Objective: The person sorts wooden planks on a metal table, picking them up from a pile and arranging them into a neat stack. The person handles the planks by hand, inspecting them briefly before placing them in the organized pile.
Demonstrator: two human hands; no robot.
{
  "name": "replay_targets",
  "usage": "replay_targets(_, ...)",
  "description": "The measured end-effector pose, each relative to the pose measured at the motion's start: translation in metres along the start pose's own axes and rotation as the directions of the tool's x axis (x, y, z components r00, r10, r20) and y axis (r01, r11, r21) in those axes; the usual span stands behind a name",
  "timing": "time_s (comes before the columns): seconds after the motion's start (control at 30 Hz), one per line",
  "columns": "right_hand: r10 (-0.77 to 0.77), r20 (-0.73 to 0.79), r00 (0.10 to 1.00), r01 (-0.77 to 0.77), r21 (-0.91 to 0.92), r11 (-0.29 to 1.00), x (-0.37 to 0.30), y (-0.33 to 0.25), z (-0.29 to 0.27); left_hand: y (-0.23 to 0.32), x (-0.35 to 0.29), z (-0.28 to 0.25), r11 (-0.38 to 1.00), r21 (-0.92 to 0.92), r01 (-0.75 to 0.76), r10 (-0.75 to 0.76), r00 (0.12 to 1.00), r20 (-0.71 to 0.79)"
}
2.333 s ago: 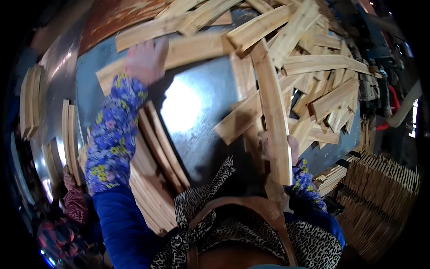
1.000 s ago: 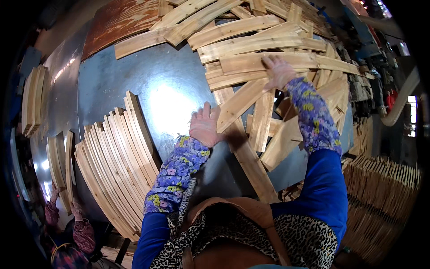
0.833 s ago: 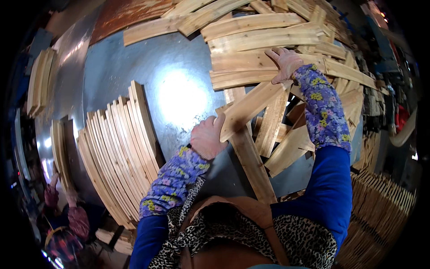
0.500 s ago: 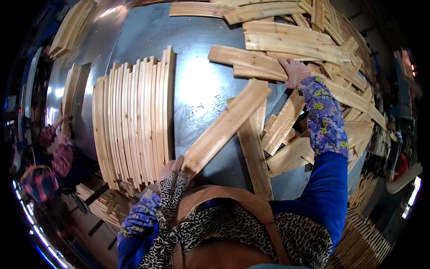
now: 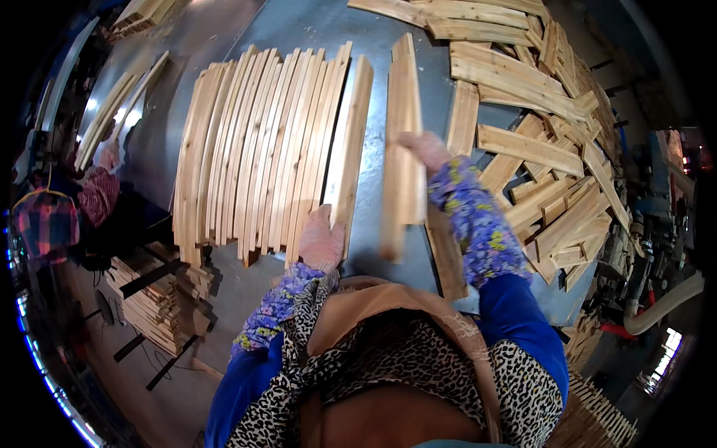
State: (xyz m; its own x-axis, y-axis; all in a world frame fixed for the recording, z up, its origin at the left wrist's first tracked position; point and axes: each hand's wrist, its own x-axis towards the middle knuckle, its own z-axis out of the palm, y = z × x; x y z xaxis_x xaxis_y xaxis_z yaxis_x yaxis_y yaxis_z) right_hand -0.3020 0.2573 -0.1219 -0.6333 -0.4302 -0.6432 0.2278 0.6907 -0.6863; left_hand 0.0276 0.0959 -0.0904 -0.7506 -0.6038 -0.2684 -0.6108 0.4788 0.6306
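A row of wooden boards [image 5: 258, 149] stands on edge, side by side, on the metal table. At the row's right end, my left hand [image 5: 323, 240] closes around the near end of a board [image 5: 351, 142], which leans slightly apart from the row. Farther right, my right hand [image 5: 426, 151] grips what look like two overlapping boards [image 5: 402, 112] by their right side, their near ends blurred by motion. A loose board [image 5: 447, 257] lies partly under my right forearm.
A jumbled pile of boards [image 5: 515, 75] covers the table's right side. At the far left, a co-worker's hand [image 5: 109, 157] is at some boards [image 5: 112, 112]. Stacked wood [image 5: 153, 306] stands below the table's near left edge. A pale hose [image 5: 665, 306] curves at the right.
My right hand has moved left from the pile and now holds boards upright before me. The board slanting from my left hand now stands nearly parallel beside the row. The view has shifted.
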Motion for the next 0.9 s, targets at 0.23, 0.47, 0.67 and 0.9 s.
replay_targets(0.23,-0.221,0.075,0.972,0.22,-0.608,0.763,-0.116,-0.026,0.166,-0.06,0.001,-0.041,0.943,-0.164,-0.291,0.272,0.954,-0.127)
replay_targets(0.47,-0.371,-0.479,0.796,-0.109,-0.716,0.689,-0.219,0.175,0.082,-0.158,-0.001,-0.111,0.865,-0.501,-0.005,-0.204,0.91,-0.36)
replay_targets(0.67,-0.154,-0.499,0.853,-0.035,-0.349,0.937,-0.164,0.122,0.058,-0.125,0.005,-0.121,0.873,-0.48,-0.08,-0.178,0.866,-0.468)
replay_targets(0.9,-0.302,-0.352,0.886,0.321,-0.002,0.947,-0.051,0.023,0.185,-0.112,-0.014,-0.04,0.723,-0.671,-0.164,0.114,0.986,-0.118)
